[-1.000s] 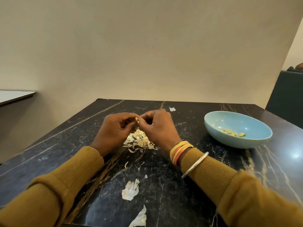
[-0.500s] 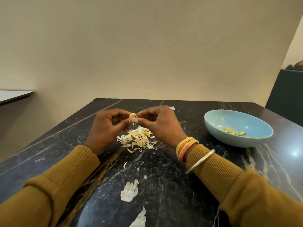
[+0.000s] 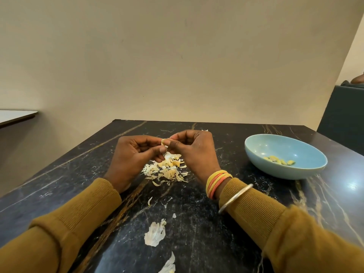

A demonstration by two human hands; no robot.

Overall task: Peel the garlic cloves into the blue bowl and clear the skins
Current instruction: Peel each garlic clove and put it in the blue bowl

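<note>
We face a plain beige wall (image 3: 177,56) filling the upper frame; below it our dark veined surface (image 3: 206,233) spreads. At right sits the blue bowl (image 3: 275,171) with peeled cloves (image 3: 279,161). At centre our left hand (image 3: 134,154) and right hand (image 3: 194,151) pinch one garlic clove (image 3: 163,141) above the skin pile (image 3: 165,172); stray skins (image 3: 155,232) lie lower centre.
</note>
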